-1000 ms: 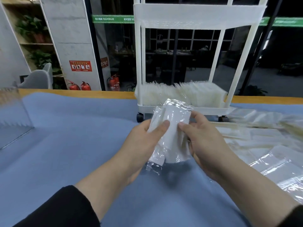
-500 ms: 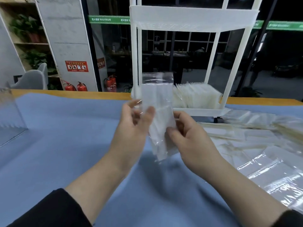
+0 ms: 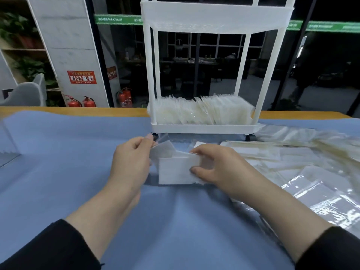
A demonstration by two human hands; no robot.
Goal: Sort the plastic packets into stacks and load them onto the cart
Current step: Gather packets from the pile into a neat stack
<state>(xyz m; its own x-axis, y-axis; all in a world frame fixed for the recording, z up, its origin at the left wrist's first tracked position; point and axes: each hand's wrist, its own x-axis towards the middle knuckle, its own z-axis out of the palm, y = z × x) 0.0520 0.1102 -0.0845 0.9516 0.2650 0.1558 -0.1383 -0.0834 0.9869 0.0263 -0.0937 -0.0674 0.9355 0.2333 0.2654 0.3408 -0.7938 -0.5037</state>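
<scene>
My left hand pinches the upper left corner of a small stack of packets, its fingers curled and pressed against the thumb on the clear plastic edge. My right hand grips the same stack from the right, thumb on the front face and the other fingers curled over the top edge. The stack stands on its long edge on the blue cloth that covers the bench, roughly upright, its white face turned toward me. One packet at the back left sits askew and pokes above the rest.

Just behind my hands stands the white cart, its bottom shelf filled with rows of upright packets. To my right, loose packets lie spread flat across the cloth, some overlapping, reaching to the frame edge. Beyond the bench are red fire extinguishers beside a concrete pillar.
</scene>
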